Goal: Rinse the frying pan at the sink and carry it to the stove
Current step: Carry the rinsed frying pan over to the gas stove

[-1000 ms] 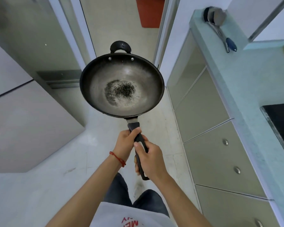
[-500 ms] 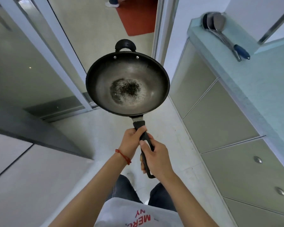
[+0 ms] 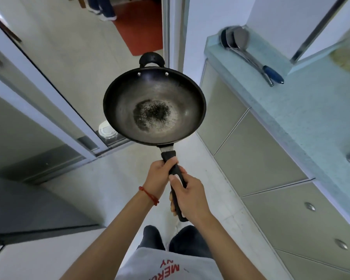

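Black steel fills the middle of our view: the pan (image 3: pixel 154 106) hangs in the air ahead of us, held out level over the floor (image 3: pixel 113 178), its bowl facing up. A dark, speckled patch of residue sits at the bottom of the bowl, ringed by a duller grey sheen. On the far rim a small loop handle points away from us; the long handle (image 3: pixel 175 178) points back toward our body.

Both hands are on that long handle. Our left hand (image 3: pixel 160 176) wraps it nearer the bowl, fingers curled under and thumb on top, with a red string (image 3: pixel 149 196) round the wrist. Our right hand (image 3: pixel 190 197) grips further back — thumb laid along the top, fingers closed underneath — and the handle's end pokes out just past it.

To our right runs a pale blue counter (image 3: pixel 291 110) above grey cabinet doors and drawers (image 3: pixel 291 217) with round metal knobs. At its far end lie a ladle and a spatula (image 3: pixel 238 40), side by side, one with a blue grip. A dark corner shows at the counter's right edge; we cannot tell what it is.

To our left stands a sliding glass door (image 3: pixel 49 87) in a white frame. Beyond the doorway lies a red mat (image 3: pixel 139 27) — and a person's legs stand at its far edge.
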A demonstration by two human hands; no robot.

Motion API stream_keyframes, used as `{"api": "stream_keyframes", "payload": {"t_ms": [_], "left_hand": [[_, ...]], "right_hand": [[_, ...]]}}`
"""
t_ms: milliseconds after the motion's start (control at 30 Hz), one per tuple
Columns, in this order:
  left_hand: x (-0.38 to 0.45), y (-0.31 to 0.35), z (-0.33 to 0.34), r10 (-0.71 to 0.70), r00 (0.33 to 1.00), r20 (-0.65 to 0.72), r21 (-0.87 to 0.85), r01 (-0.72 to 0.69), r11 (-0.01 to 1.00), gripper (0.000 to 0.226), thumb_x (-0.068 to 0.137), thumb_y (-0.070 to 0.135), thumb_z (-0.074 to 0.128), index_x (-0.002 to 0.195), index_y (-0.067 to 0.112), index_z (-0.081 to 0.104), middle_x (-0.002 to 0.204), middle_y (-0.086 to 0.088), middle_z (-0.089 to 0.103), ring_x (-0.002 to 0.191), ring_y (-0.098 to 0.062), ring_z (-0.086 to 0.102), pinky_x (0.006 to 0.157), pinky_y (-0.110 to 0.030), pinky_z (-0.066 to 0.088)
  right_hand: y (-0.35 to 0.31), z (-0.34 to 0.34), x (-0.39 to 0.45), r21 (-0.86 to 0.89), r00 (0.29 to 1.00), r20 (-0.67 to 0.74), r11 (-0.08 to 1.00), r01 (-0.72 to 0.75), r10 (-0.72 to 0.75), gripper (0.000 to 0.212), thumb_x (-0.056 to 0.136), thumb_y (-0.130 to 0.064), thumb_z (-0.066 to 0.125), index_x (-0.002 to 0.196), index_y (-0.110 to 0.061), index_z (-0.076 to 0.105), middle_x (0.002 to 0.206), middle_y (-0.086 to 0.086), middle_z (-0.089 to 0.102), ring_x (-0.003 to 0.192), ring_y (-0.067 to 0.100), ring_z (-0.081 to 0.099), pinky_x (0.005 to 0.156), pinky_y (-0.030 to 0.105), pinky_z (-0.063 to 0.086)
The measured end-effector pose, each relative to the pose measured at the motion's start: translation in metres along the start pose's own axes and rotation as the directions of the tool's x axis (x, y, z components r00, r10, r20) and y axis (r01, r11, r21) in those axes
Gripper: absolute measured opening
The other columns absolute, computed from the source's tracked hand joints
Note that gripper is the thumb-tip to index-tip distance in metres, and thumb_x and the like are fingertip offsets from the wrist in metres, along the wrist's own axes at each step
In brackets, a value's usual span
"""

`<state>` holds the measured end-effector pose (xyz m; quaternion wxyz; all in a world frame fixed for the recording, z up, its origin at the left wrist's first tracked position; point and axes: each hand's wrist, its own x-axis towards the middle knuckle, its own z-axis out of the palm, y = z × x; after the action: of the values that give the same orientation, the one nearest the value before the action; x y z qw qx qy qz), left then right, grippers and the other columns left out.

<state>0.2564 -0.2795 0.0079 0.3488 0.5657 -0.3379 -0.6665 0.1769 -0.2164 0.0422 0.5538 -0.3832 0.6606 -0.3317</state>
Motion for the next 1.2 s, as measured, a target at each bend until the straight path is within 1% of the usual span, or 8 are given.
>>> {"api": "stream_keyframes", "payload": {"t_ms": [100,267,500,633,700,800,933,1200], "left_hand": [[0.014,0.01,0.016,0.002,1.0,0.02,0.002,-0.002,1.0,0.026,0.09,0.017,0.051,0.067,0.006,0.058,0.063,-0.007,0.057,0.066,-0.02,0.055,0.07,-0.029,0.048],[0.033,0.021,0.042,-0.02,0.997,0.079,-0.009,0.021,1.0,0.027,0.089,0.014,0.052,0.065,0.006,0.059,0.055,-0.001,0.06,0.063,-0.018,0.056,0.067,-0.026,0.048],[0.061,0.034,0.064,-0.063,0.975,0.212,0.043,0.055,0.998,0.027,0.089,0.015,0.053,0.063,0.007,0.057,0.063,-0.008,0.057,0.068,-0.023,0.054,0.073,-0.032,0.045],[0.077,0.049,0.071,-0.096,0.952,0.291,0.119,0.063,0.991,0.033,0.088,0.014,0.054,0.056,0.009,0.061,0.06,-0.008,0.06,0.07,-0.026,0.055,0.077,-0.037,0.045],[0.085,0.058,0.074,-0.099,0.934,0.344,0.154,0.048,0.987,0.037,0.087,0.015,0.054,0.052,0.012,0.063,0.065,-0.012,0.06,0.074,-0.027,0.055,0.08,-0.039,0.044],[0.094,0.068,0.08,-0.105,0.897,0.429,0.191,0.024,0.981,0.049,0.089,0.014,0.051,0.043,0.017,0.067,0.053,0.001,0.065,0.067,-0.023,0.058,0.081,-0.037,0.047],[0.106,0.075,0.089,-0.125,0.837,0.533,0.235,-0.004,0.972,0.042,0.086,0.018,0.054,0.046,0.014,0.066,0.052,0.0,0.066,0.067,-0.023,0.057,0.078,-0.035,0.047],[0.102,0.075,0.119,-0.188,0.72,0.668,0.301,-0.03,0.953,0.033,0.089,0.015,0.05,0.058,0.011,0.059,0.051,0.0,0.065,0.056,-0.015,0.06,0.069,-0.029,0.047]], "right_hand": [[-0.006,-0.014,0.013,0.002,1.0,-0.026,1.0,0.0,0.001,0.029,0.096,-0.024,0.043,0.116,-0.007,0.057,0.056,0.006,0.055,0.035,0.012,0.05,0.039,0.024,0.048],[-0.012,-0.037,0.028,0.043,0.997,-0.082,0.999,-0.005,0.009,0.031,0.096,-0.023,0.043,0.121,-0.008,0.055,0.057,0.008,0.056,0.037,0.017,0.051,0.039,0.026,0.048],[-0.021,-0.052,0.045,0.13,0.979,-0.201,0.991,-0.008,0.034,0.037,0.096,-0.02,0.043,0.132,-0.012,0.049,0.055,0.01,0.054,0.035,0.017,0.05,0.037,0.024,0.045],[-0.031,-0.051,0.055,0.19,0.955,-0.291,0.982,-0.001,0.057,0.035,0.096,-0.019,0.043,0.129,-0.014,0.051,0.055,0.011,0.054,0.037,0.02,0.05,0.039,0.024,0.045],[-0.037,-0.048,0.06,0.221,0.938,-0.338,0.975,0.005,0.072,0.03,0.096,-0.019,0.043,0.122,-0.011,0.054,0.055,0.01,0.054,0.037,0.021,0.051,0.04,0.025,0.046],[-0.045,-0.046,0.066,0.28,0.913,-0.395,0.96,0.012,0.104,0.022,0.096,-0.019,0.043,0.108,-0.006,0.056,0.056,0.009,0.053,0.036,0.021,0.05,0.038,0.026,0.045],[-0.054,-0.044,0.071,0.334,0.864,-0.486,0.941,0.05,0.127,0.015,0.095,-0.017,0.043,0.099,-0.009,0.054,0.057,0.012,0.053,0.035,0.023,0.048,0.036,0.026,0.043],[-0.052,-0.053,0.063,0.386,0.759,-0.623,0.919,0.086,0.19,0.018,0.096,-0.017,0.042,0.099,-0.006,0.055,0.056,0.011,0.053,0.035,0.021,0.048,0.036,0.029,0.045]]}}
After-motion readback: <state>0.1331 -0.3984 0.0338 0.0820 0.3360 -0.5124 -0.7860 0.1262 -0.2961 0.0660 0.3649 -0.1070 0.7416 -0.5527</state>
